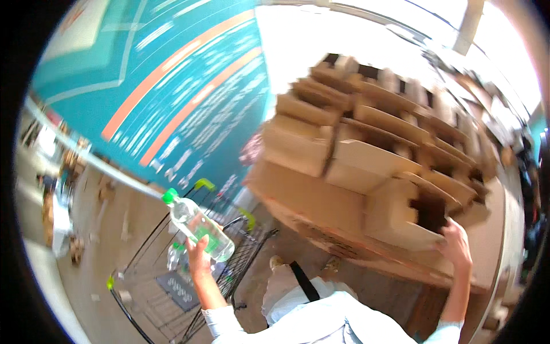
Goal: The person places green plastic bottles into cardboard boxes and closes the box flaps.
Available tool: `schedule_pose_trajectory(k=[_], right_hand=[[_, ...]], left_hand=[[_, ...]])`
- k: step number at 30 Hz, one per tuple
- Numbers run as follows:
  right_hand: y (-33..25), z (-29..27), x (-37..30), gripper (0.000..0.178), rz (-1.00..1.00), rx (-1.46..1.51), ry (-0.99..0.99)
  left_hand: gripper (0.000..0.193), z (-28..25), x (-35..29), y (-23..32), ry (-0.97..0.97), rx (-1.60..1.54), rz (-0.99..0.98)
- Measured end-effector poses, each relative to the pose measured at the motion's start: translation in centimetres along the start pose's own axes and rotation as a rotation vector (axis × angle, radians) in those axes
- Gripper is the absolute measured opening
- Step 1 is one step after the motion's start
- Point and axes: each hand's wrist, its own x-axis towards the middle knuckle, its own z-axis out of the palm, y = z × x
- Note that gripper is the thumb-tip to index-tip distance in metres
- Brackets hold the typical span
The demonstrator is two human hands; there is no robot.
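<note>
My left hand (199,258) is closed round the lower part of a clear plastic bottle (192,215) with a green cap and a green label. The bottle leans up and to the left above a black wire shopping cart (149,292). At the right, my right hand (456,243) grips the rim of an open cardboard box (385,221) at the near corner of a stack. Part of its fingers is hidden at the box edge. Inside the cart lie more clear bottles (176,255) with green caps.
Several open cardboard boxes (301,140) stand in rows on a large cardboard base (298,195). A tall teal printed panel (189,86) rises behind the cart. Shelves with goods (57,200) stand at the far left. Motion blurs the picture in places.
</note>
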Motion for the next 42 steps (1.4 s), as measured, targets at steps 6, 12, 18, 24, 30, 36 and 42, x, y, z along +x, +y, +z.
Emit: schedule_pose_trajectory(k=[6, 12, 18, 24, 30, 36, 42], right_hand=[[-0.1, -0.8, 0.2, 0.033, -0.201, 0.104, 0.020], [0.8, -0.5, -1.5, 0.038, -0.088, 0.256, 0.136], [0.7, 0.5, -2.0, 0.032, -0.002, 0.298, 0.255], [-0.6, 1.0, -1.1, 0.030, -0.056, 0.264, 0.191], [0.3, 0.5, -0.1, 0.032, -0.070, 0.322, 0.174], [-0.2, 0.4, 0.2, 0.029, -0.011, 0.288, 0.170], [1.8, 1.9, -0.1, 0.027, -0.037, 0.189, 0.124]], left_hand=[[0.079, 30.9, 1.0, 0.9, -0.785, -0.378, 0.077], [0.060, 48.4, -3.3, -2.0, -1.340, 0.628, 0.344], [0.065, 51.0, -2.6, -7.5, -1.755, 1.517, 0.204], [0.049, 50.9, -1.8, -18.4, -1.954, 1.919, 0.379], [0.029, 50.5, -1.2, -12.9, -1.746, 1.584, 0.329], [0.029, 38.3, -0.8, -1.0, -1.129, 0.742, 0.579], [0.021, 8.5, 0.8, -0.8, -0.126, 0.993, 0.110]])
